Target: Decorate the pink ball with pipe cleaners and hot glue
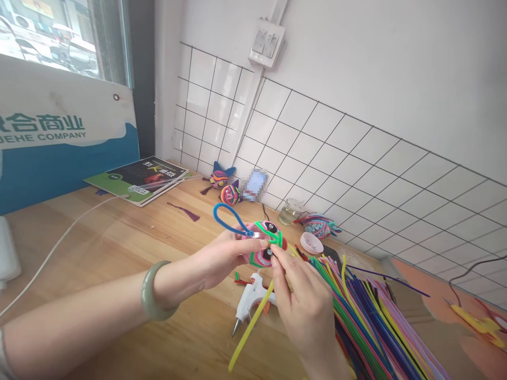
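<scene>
My left hand (233, 248), with a bangle on its wrist, is closed around a small pipe-cleaner figure (259, 258). The figure has pink coils, bright green outlines, black eyes with shiny centres and a red bit at its right side. A blue pipe-cleaner loop (229, 207) sticks up from its left side. Against the figure's front, by the lower eye, the fingertips of my right hand (303, 295) are pinched together. From that hand a yellow pipe cleaner (251, 327) hangs down to the left; its upper end is hidden by my fingers.
Below the figure lies a white glue gun (251, 298). A bundle of coloured pipe cleaners (368, 316) spreads at right, with yellow-handled tool (473, 319) beyond. Behind stand finished figures (229, 194), a glass jar (291, 211) and a pink dish (311, 243). Booklets (142, 179) lie at left.
</scene>
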The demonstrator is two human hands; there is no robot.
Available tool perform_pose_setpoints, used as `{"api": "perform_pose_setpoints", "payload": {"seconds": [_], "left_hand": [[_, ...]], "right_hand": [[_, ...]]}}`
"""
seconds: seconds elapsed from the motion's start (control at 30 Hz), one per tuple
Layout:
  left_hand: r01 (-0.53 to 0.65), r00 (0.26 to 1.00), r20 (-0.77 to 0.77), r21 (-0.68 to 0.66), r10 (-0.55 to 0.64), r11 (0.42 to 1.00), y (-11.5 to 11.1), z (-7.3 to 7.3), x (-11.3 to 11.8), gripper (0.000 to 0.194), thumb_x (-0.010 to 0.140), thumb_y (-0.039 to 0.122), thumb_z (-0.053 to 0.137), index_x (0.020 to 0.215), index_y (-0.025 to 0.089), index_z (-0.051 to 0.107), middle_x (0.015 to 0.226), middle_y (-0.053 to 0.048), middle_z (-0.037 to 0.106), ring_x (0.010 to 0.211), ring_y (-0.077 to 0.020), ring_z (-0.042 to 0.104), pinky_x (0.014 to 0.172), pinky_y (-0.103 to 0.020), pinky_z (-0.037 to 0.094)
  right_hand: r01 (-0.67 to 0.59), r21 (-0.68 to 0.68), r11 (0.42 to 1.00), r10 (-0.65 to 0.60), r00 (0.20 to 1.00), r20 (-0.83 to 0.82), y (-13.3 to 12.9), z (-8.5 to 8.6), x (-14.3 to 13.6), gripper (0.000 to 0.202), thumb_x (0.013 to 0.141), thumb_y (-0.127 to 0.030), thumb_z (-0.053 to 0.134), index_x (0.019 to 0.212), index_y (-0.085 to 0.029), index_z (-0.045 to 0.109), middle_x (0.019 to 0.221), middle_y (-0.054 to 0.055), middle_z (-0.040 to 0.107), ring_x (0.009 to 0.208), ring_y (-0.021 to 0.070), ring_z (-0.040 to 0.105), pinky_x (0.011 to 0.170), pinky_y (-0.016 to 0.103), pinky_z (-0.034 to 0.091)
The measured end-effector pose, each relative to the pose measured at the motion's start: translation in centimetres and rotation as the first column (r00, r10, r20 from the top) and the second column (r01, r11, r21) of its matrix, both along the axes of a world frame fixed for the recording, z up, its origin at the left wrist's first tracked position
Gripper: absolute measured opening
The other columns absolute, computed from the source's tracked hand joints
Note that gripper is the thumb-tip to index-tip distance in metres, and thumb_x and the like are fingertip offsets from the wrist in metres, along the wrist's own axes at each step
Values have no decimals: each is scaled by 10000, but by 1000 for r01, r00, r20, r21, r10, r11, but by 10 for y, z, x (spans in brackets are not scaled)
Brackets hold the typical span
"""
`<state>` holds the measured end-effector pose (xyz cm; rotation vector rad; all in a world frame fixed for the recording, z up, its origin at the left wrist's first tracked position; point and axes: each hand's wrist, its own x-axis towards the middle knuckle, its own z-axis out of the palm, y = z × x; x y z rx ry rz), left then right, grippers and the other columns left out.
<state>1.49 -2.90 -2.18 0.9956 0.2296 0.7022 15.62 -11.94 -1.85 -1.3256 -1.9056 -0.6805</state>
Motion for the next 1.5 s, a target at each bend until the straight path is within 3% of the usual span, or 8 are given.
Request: {"api": "perform_pose_setpoints", "payload": {"seconds": [0.2,0.43,0.73,1.03,1.5], "left_hand": [[1,1000,-7,-59,-1,998,2,2,-1,235,839,316,600,979,153,697,979,-85,680,894,-178,608,830,-283,472],[2,1000,5,40,-2,999,2,4,-3,246,820,229,637,1061,192,664,983,-58,682,865,-148,621,831,-272,477],[-70,993,-86,117,81,991,4,0,-2,275,811,283,646,1079,223,656,1006,-41,669,890,-155,600,799,-274,477],[-81,987,-121,169,102,982,9,-1,-2,255,803,353,648,1004,199,673,1016,-55,655,997,-214,580,874,-344,462],[-63,989,-123,182,86,981,7,3,-2,253,815,302,625,1046,210,673,1024,-53,668,969,-194,584,836,-302,465]], "right_hand": [[21,-11,1000,-21,999,44,-2,4,3,256,888,-94,536,1132,-131,607,968,87,716,848,194,658,794,342,512],[8,-23,1000,-8,1000,1,-2,5,3,252,886,-95,540,1123,-140,614,962,84,714,838,196,658,782,329,505],[-27,-109,994,14,993,-117,-3,7,2,260,898,-128,530,1143,-160,611,1019,74,706,888,170,664,815,284,506],[-20,-204,979,-51,939,-339,-7,13,7,299,892,-211,542,1187,-180,583,784,-2,683,707,120,656,692,217,527],[-24,-221,975,-62,925,-375,-6,11,5,285,862,-188,561,1141,-170,621,757,-9,687,680,110,660,695,196,536]]}}
